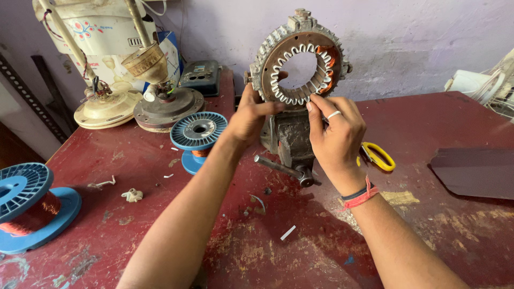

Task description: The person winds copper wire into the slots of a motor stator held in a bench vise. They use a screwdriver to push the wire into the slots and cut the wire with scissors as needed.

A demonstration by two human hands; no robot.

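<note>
Here, both hands pinch the lower rim of the round grey metal stator ring with white slot liners, left hand and right hand on either side, above a dark bench vise on the red tabletop, yellow-handled scissors just right.

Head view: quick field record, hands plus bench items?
left hand: grips lower left rim of stator ring
right hand: fingertips at the ring's lower inner slots, ring on one finger
stator ring: upright, clamped in bench vise, white slot liners, some copper winding at right
copper wire spools: one behind left forearm, one at left edge
scissors: yellow handles, right of vise
table: worn red top
</note>
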